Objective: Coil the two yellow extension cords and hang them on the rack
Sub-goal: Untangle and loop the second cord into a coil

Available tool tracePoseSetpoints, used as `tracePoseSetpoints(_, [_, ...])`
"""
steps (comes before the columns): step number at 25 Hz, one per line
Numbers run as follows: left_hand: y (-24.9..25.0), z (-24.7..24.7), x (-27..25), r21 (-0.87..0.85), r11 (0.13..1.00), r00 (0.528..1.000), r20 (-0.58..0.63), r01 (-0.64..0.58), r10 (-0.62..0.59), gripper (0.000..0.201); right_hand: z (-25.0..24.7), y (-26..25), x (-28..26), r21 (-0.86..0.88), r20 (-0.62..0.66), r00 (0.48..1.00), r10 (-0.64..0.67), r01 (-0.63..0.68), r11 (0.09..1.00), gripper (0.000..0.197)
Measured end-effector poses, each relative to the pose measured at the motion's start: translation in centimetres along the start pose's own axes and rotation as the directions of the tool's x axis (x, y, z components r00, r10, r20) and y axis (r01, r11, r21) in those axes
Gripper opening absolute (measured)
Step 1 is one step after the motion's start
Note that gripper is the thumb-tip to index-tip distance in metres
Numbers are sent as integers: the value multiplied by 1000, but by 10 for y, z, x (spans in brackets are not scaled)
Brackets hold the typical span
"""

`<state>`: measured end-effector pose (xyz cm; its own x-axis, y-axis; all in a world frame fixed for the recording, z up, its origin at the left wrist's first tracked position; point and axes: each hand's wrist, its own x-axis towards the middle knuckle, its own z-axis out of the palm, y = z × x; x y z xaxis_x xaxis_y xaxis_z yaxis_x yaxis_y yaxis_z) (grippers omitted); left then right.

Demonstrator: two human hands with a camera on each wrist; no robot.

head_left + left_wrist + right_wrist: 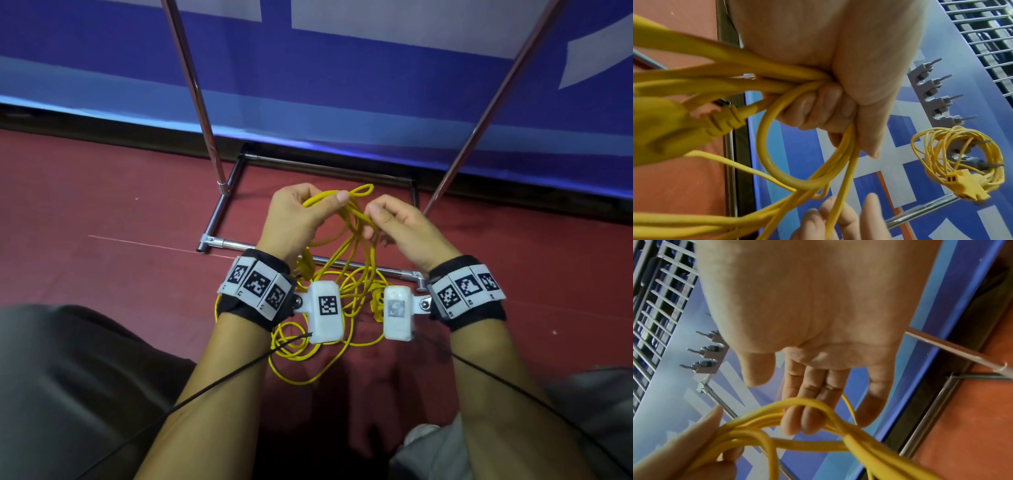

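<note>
My left hand [294, 219] is fisted round the gathered loops of the second yellow extension cord [346, 274], its slack trailing on the floor over the rack base [219, 212], while my right hand [404, 226] just has straight-ish fingers hooked through 1 strand, so I reckon the floor tangle could snag on the bar and yank the coil apart.

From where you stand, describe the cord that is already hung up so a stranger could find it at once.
Start at the blue and white wall behind the metal stand, then find the grey row of hooks mounted on it. The hung cord is the thin yellow coil draped over the lowest hooks, its socket end dangling below. The other yellow cord is gripped in the left hand instead.
</note>
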<state>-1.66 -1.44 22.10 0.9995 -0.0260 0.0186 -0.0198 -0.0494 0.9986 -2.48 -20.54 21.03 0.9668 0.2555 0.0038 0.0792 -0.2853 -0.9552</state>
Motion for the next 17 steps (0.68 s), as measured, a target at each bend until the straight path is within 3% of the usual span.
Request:
tracePoseSetpoints(3, [2, -2, 1, 14, 1000, 1000, 0, -13, 13, 35, 5, -4, 2, -162, -77, 986, -146, 132, 978, 24])
tracePoseSetpoints(5, [7, -6, 4, 45, 999, 997, 76, -6, 3, 37, 9, -15, 4, -181, -158, 966, -205, 176, 968, 25])
tracePoseSetpoints(8, [13, -6, 2, 133, 991, 984, 176, -7, -17, 38, 16, -28, 6, -268, -153, 949, -275, 228, 936, 23])
tracePoseSetpoints(10, [16, -6, 1, 175, 983, 993, 114, -57, 37, 39, 19, -22, 6, -226, -93, 974, -208, 183, 957, 29])
tracePoseSetpoints(13, [20, -21, 7, -6, 999, 992, -118, -40, 39, 41, 14, 3, 2, -209, 71, 997, 20, -4, 978, 50])
tracePoseSetpoints(15, [18, -33, 11, -59, 998, 987, -161, -14, 4, 46, 7, 14, -1, -176, 41, 998, 48, -40, 984, 46])
tracePoseSetpoints(17, [14, -41, 11, 26, 1000, 994, -111, 10, -7, 39, 3, 9, 0, -86, -126, 991, -41, 30, 996, 27])
